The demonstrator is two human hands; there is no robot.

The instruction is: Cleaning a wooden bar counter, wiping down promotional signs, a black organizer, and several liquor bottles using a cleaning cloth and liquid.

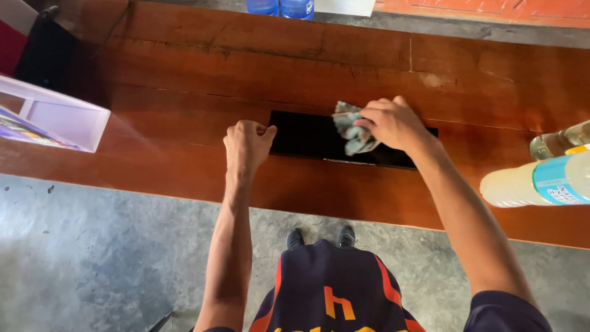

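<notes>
The right hand [391,125], clamped on a crumpled cloth [352,131], rests on the black panel [307,136], whose long axis runs leftward to the fisted left hand [247,142] touching its end.

Reddish wooden table [184,67] over grey concrete floor [92,258]

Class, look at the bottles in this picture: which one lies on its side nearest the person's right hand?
The pale yellowish bottle with the light blue label, lying at the table's right edge below the clearer bottle. The blue bottles are at the far edge, beyond the right hand.
</notes>
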